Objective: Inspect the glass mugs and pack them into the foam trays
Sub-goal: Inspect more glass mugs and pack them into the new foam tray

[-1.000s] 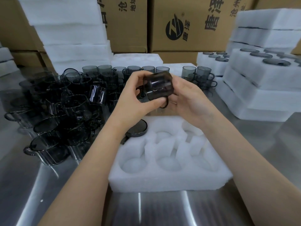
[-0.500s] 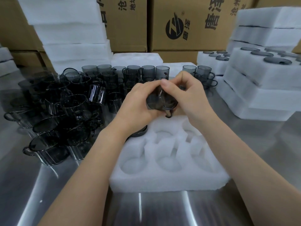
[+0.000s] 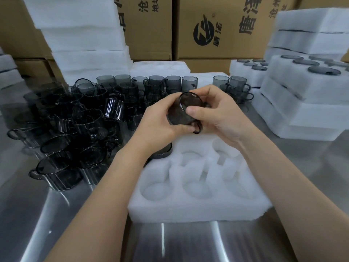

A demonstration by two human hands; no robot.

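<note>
**A:** Which mug counts here, and who has it?

**B:** Going from the left, first comes the crowd of loose dark glass mugs (image 3: 75,125) on the brushed steel table (image 3: 56,224). Then the person's left hand (image 3: 156,120) cups one smoky grey glass mug (image 3: 181,110). The right hand (image 3: 222,114) closes on it from the other side, with the thumb (image 3: 192,111) pressed across its wall. Both hands are clamped on it, with only the mug between them.

**A:** How does it lie?

**B:** It is tipped over. One round end faces up toward the head, though whether that is the mouth or the base cannot be told. The loop handle (image 3: 197,128) hangs underneath, pointing down at the white six-pocket foam tray (image 3: 188,210).

**A:** And the tray, from the hands?

**B:** It sits below them and nearer the person, so the mug hovers over the tray's far edge. The far-left pocket already holds a seated dark mug (image 3: 163,151), half hidden behind the left wrist. The empty far-middle pocket (image 3: 189,155) lies almost straight under the held one. The move probably comes down to righting the axis and then a short drop. The right hand is nearer the handle and looks better placed to steer.

**A:** Anything further right?

**B:** Stacked white foam trays (image 3: 302,103) with dark mugs set in them, well apart.
</note>
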